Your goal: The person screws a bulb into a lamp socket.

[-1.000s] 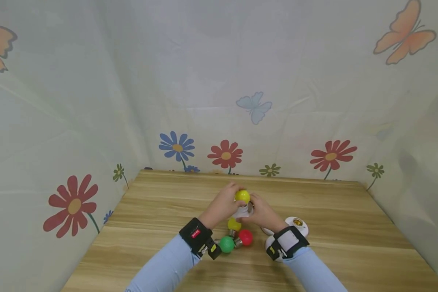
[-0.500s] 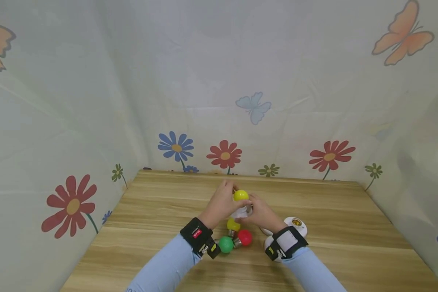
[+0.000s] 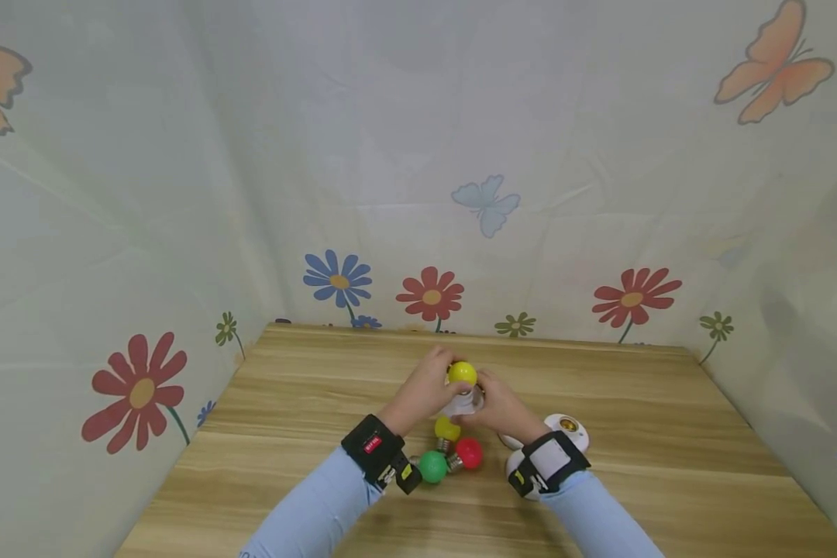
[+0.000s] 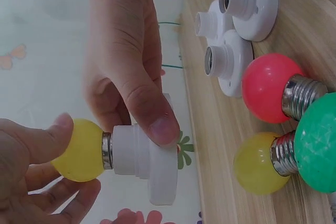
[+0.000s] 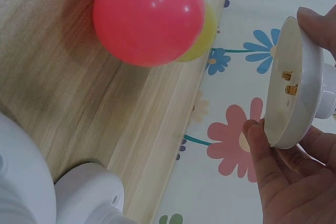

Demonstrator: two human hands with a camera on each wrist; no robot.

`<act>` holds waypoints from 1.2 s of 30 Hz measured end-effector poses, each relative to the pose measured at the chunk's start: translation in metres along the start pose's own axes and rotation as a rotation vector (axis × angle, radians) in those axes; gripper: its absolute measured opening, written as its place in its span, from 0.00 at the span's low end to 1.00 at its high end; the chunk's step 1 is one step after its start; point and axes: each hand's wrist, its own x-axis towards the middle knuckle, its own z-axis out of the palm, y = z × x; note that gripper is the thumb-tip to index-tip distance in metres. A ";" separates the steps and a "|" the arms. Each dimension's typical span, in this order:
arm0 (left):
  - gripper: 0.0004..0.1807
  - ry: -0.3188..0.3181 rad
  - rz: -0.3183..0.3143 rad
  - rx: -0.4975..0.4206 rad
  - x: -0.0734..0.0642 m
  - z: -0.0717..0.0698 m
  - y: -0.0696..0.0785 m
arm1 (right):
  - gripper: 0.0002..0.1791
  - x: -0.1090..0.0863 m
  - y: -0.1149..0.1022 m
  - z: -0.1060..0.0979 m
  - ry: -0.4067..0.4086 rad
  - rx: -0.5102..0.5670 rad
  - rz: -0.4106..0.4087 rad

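My left hand (image 3: 421, 393) holds a yellow light bulb (image 4: 81, 150) between thumb and fingers. The bulb's metal neck (image 4: 107, 150) sits in the mouth of a white lamp holder (image 4: 163, 174), with a short metal band showing. My right hand (image 3: 504, 408) grips that lamp holder by its round base, thumb on one side and fingers on the other. In the right wrist view, the hollow underside of the base (image 5: 283, 93) shows two brass-coloured terminals (image 5: 290, 90). Both hands are raised above the wooden table (image 3: 307, 387).
Below the hands lie a second yellow bulb (image 4: 260, 163), a red bulb (image 4: 273, 87) and a green bulb (image 4: 323, 142), close together. Three more white lamp holders (image 4: 254, 6) stand on the table by my right forearm. A flower-printed curtain (image 3: 530, 256) hangs behind the table.
The left thumb and fingers shifted on the yellow bulb half a second ago and are now back near their earlier pose. The right hand keeps the lamp holder in nearly the same place.
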 end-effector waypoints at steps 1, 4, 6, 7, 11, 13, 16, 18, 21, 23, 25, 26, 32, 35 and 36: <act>0.23 -0.011 0.002 0.001 0.000 0.000 0.001 | 0.36 0.000 0.000 0.000 0.003 0.001 -0.001; 0.24 -0.034 0.006 0.010 0.002 -0.001 0.001 | 0.36 0.000 0.000 -0.001 0.008 -0.006 -0.008; 0.25 -0.042 0.008 0.015 0.002 -0.001 0.001 | 0.36 0.001 0.000 -0.001 0.010 -0.010 -0.017; 0.26 -0.044 0.009 0.012 0.003 -0.001 0.000 | 0.36 0.000 0.000 -0.001 0.012 -0.020 -0.020; 0.35 -0.025 0.004 -0.011 0.003 0.001 -0.005 | 0.35 0.000 -0.002 -0.002 0.008 -0.026 -0.035; 0.40 0.006 -0.009 -0.011 0.004 0.002 -0.006 | 0.34 -0.001 -0.003 -0.002 0.000 -0.021 -0.030; 0.41 0.059 -0.021 0.019 0.004 0.003 -0.006 | 0.31 -0.002 -0.005 -0.002 -0.012 -0.001 -0.012; 0.39 0.085 -0.033 0.044 0.004 0.004 -0.006 | 0.31 -0.002 -0.006 -0.003 -0.019 0.003 -0.002; 0.33 0.090 -0.045 0.044 0.004 0.006 -0.005 | 0.32 -0.002 -0.007 -0.003 -0.025 -0.010 0.007; 0.30 0.085 -0.054 0.027 0.004 0.006 -0.005 | 0.34 -0.001 -0.007 -0.003 -0.023 -0.020 0.015; 0.28 0.079 -0.050 0.014 0.004 0.006 -0.006 | 0.34 -0.001 -0.007 -0.002 -0.019 -0.026 0.025; 0.28 0.075 -0.045 0.008 0.004 0.007 -0.006 | 0.34 -0.001 -0.006 -0.002 -0.018 -0.022 0.030; 0.25 0.033 0.001 -0.020 0.004 0.007 -0.010 | 0.36 -0.002 -0.003 -0.001 -0.010 -0.009 0.020; 0.24 0.001 0.019 -0.026 0.005 0.006 -0.011 | 0.36 -0.002 -0.003 0.000 -0.007 -0.015 0.002; 0.24 -0.010 0.023 -0.024 0.005 0.006 -0.011 | 0.36 -0.002 -0.003 0.000 -0.008 -0.015 0.000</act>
